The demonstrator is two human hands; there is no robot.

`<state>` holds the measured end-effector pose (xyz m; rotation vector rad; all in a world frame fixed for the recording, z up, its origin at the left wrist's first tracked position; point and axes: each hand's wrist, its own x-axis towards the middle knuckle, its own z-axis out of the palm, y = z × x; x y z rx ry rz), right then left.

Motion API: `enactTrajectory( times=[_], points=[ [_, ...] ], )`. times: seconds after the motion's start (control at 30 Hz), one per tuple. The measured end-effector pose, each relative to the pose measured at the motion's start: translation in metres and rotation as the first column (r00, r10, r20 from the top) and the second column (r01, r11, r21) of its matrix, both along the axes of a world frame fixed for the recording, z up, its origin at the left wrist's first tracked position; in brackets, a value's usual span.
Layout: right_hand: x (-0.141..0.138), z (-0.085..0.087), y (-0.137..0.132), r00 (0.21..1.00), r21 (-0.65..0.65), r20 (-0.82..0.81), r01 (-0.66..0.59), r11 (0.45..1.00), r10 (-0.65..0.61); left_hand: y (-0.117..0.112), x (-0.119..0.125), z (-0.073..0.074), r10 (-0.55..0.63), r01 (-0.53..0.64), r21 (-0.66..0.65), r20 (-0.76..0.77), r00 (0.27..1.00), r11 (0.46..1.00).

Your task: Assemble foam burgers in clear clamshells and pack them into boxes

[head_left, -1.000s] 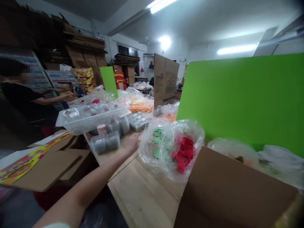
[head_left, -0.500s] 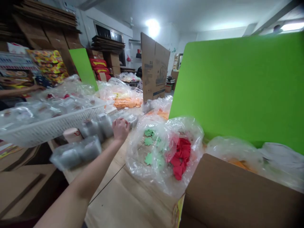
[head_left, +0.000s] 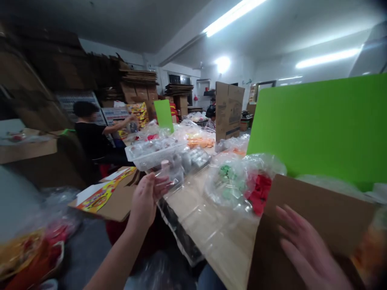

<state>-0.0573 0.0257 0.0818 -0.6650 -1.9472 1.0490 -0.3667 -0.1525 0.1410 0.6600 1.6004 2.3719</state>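
Note:
My left hand (head_left: 145, 200) is closed on the corner of a clear plastic sheet or bag (head_left: 193, 213) that stretches over the wooden table (head_left: 223, 253). My right hand (head_left: 305, 249) lies open, fingers spread, on the flap of a brown cardboard box (head_left: 320, 209) at the lower right. Beside the box sits a clear bag of green and red cut-outs (head_left: 242, 183). Small clear packs (head_left: 187, 159) lie further along the table.
A white basket of packed items (head_left: 151, 153) stands past my left hand. A green board (head_left: 320, 125) rises behind the box. A seated person in black (head_left: 90, 137) works at the left. Flat printed cartons (head_left: 102, 195) lie by the table.
My left hand has drawn back from the small packs towards me and now grips clear plastic. My right hand has come into view on the box flap. The view has swung left.

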Motion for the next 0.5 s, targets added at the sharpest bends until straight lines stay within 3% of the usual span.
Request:
enactTrajectory(
  times=[0.07, 0.13, 0.2, 0.27, 0.3, 0.4, 0.5],
  points=[
    [-0.015, 0.01, -0.012, 0.982, -0.199, -0.043, -0.187, 0.962, 0.182, 0.003, 0.025, -0.003, -0.146, 0.149, -0.092, 0.036, 0.989, 0.985],
    [-0.018, 0.015, -0.018, 0.959, -0.352, -0.122, -0.282, 0.893, 0.255, 0.017, 0.053, -0.009, -0.358, 0.363, -0.189, 0.063, 0.932, 0.912],
    [-0.007, 0.014, -0.017, 0.952, -0.453, -0.172, -0.305, 0.837, 0.254, 0.04, 0.079, -0.018, -0.539, 0.543, -0.262, 0.091, 0.837, 0.798],
    [0.016, 0.009, -0.012, 0.97, -0.49, -0.187, -0.23, 0.841, 0.156, 0.069, 0.102, -0.031, -0.636, 0.632, -0.266, 0.083, 0.767, 0.728],
    [0.03, 0.006, -0.007, 0.978, -0.479, -0.196, -0.158, 0.864, 0.071, 0.085, 0.112, -0.039, -0.656, 0.647, -0.249, 0.054, 0.752, 0.721],
    [0.072, -0.004, 0.016, 0.943, -0.351, -0.274, 0.088, 0.932, -0.192, 0.128, 0.142, -0.072, -0.63, 0.592, -0.223, -0.184, 0.755, 0.775],
    [0.102, -0.022, 0.041, 0.919, -0.237, -0.26, 0.238, 0.942, -0.297, 0.149, 0.175, -0.111, -0.558, 0.463, -0.314, -0.516, 0.65, 0.829]
  ],
)
